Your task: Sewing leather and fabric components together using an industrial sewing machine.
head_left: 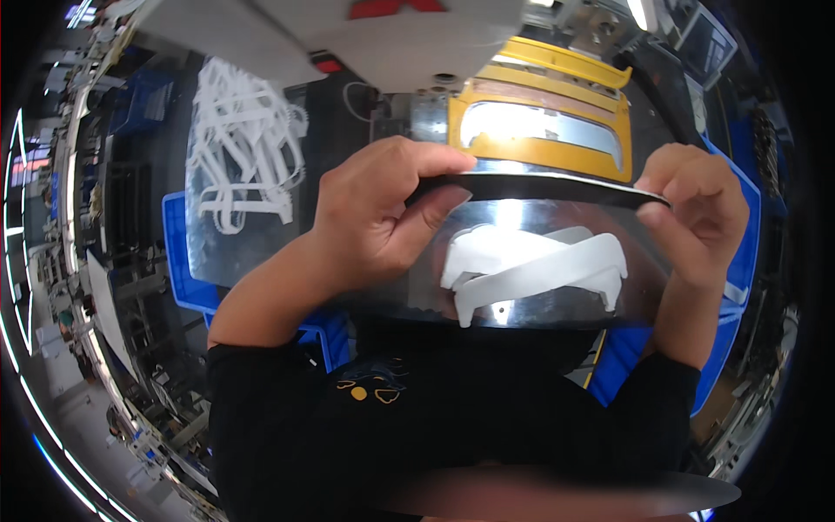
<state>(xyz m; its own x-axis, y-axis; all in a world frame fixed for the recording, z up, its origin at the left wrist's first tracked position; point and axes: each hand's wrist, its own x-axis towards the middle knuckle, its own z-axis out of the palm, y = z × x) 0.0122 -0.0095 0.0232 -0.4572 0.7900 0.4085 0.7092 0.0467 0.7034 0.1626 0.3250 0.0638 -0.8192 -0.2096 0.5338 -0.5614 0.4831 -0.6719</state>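
Observation:
Between my two hands a thin, flat strip (548,186) is held out level, black on the side facing me and white along its upper edge. My left hand (383,204) pinches its left end between thumb and fingers. At the other end, the thumb and fingers of my right hand (696,204) grip it. Just below the strip, several white curved pieces with hooked ends (539,265) lie crossed over one another on the shiny metal table (391,300). Right behind the strip stands a yellow frame (539,161) with a long rounded opening.
A heap of white band-like pieces (243,143) covers the table's left part. The grey machine head (409,43) overhangs the far side. Blue bins stand at the left (178,261) and right (748,252) of the table. A monitor (704,48) is at the far right.

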